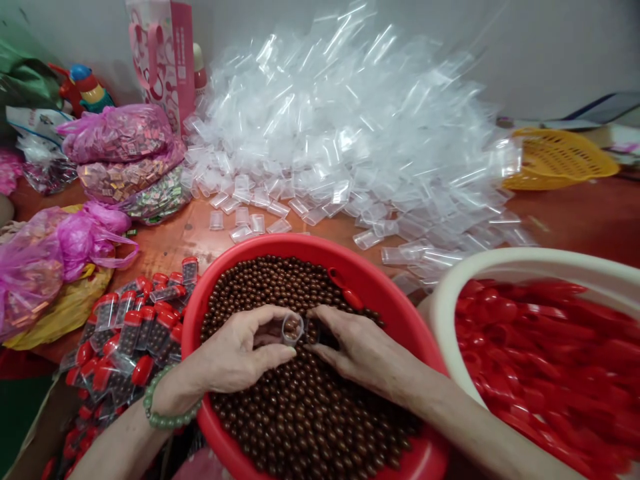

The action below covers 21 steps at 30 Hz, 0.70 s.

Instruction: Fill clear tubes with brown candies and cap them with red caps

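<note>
My left hand [250, 347], with a green bead bracelet [167, 417] on its wrist, pinches a small clear plastic container [292, 328]. The container's round mouth faces me, and a few brown balls show inside. Opposite it, my right hand [357, 343] curls its thumb and fingers around what looks like a second clear container [313, 330], partly hidden by the fingers. Both hands are over a red basin [240, 250] full of shiny brown balls [300, 413]. A red plastic piece [351, 298] with a loop lies on the balls near the basin's far right side.
Clear empty containers [340, 133] form a big heap behind the basin. At right stands a cream tub [445, 320] of red plastic caps [545, 360]. Filled red-capped containers [133, 327] pile up at left, below pink bags [125, 137]. A yellow basket [560, 157] sits at far right.
</note>
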{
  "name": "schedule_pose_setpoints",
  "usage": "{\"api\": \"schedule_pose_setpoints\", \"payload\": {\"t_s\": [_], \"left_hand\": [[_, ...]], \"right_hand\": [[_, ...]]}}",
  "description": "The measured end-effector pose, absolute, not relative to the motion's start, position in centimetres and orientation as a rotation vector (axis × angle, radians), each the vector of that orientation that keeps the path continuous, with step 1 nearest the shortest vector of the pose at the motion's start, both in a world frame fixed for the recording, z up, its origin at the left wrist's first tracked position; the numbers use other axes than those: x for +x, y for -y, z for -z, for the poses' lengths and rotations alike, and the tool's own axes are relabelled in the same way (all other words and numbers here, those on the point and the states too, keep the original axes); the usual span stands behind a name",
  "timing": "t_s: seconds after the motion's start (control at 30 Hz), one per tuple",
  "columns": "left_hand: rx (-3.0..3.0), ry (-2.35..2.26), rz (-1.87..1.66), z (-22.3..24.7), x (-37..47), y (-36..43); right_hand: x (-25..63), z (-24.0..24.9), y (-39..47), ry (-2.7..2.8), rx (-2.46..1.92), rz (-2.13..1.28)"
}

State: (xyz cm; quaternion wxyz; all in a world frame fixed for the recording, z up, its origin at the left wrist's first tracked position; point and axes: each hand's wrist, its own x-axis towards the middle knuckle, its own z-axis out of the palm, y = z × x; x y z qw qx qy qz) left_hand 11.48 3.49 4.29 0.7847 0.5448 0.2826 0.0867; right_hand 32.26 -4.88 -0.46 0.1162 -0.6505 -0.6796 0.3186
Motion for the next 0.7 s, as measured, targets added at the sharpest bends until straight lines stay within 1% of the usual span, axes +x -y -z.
{"api": "schedule_pose_setpoints", "payload": {"t_s": [0.2, 0.33, 0.43, 0.53, 0.7], "left_hand": [[1.112, -0.575, -0.254, -4.3, 10.9, -3.5], [0.852, -0.498, -0.293, -3.4, 10.7, -3.2], [0.766, -0.460, -0.366, -2.8, 10.9, -3.1], [0.738, -0.437, -0.349, -2.8, 10.9, -3.2], [0.627, -0.425, -0.308, -3.5, 10.8, -3.3]], "right_hand": [[34.0, -0.5, 6.1, 1.984, -1.836, -0.775], [34.6, -2.9, 5.9, 1.963, -1.771, -0.655], [34.0, -4.8, 5.0, 1.951, -1.662, -0.607], [33.1, -6.2, 3.7, 1.964, -1.503, -0.705], [32.1, -7.0, 1.8, 1.937, -1.317, -1.006]]}}
